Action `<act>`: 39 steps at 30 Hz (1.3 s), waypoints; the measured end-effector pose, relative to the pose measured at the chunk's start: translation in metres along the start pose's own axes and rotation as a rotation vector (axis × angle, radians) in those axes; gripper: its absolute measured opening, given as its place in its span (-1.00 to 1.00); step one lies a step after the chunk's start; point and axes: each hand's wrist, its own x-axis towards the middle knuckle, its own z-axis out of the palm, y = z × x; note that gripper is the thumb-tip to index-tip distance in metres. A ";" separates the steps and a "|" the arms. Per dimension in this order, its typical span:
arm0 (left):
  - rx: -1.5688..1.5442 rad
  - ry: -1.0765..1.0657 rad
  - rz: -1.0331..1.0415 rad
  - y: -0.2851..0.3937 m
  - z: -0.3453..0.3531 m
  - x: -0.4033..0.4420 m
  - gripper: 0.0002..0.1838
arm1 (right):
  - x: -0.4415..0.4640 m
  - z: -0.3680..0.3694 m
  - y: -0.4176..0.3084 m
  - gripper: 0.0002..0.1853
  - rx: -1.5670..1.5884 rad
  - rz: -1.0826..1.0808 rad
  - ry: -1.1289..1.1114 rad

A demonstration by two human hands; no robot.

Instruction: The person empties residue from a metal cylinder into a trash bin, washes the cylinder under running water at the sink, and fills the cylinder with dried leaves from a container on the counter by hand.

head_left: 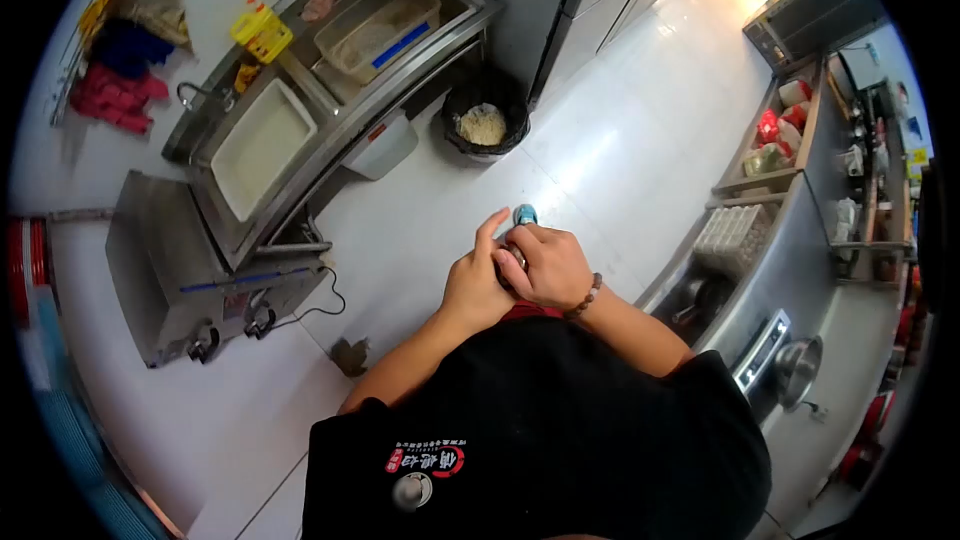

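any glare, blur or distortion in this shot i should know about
Head view: wide-lens bending, with black rounded corners; head view: pale glare on the floor, washed-out brightness at the top right; head view: left hand and right hand readable, the space between them too dark to make out; head view: blue item at lower left soft and stretched.

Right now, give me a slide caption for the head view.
Left hand and right hand meet before a black shirt, sink unit and black-lined bin beyond.
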 end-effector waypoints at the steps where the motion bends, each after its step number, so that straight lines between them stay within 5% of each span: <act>1: 0.009 -0.008 -0.002 0.006 0.000 0.026 -0.05 | 0.014 -0.008 0.022 -0.71 0.008 0.006 0.007; 4: -0.088 -0.176 -0.200 0.032 0.007 0.093 -0.09 | 0.050 -0.038 0.074 -0.77 0.133 -0.055 0.009; 18: -0.126 -0.130 -0.188 0.073 0.008 0.289 -0.11 | 0.212 -0.116 0.202 -0.79 0.348 -0.220 -0.044; 29: -0.679 -0.424 -0.136 -0.012 -0.056 0.378 -0.10 | 0.337 -0.106 0.212 -0.76 0.218 -0.354 -0.205; 32: -0.483 -0.277 0.038 -0.022 -0.080 0.402 -0.05 | 0.368 -0.094 0.210 -0.72 0.248 -0.280 -0.185; 39: -0.371 -0.317 -0.071 -0.031 -0.125 0.447 0.12 | 0.399 -0.085 0.213 -0.62 0.448 0.135 -0.050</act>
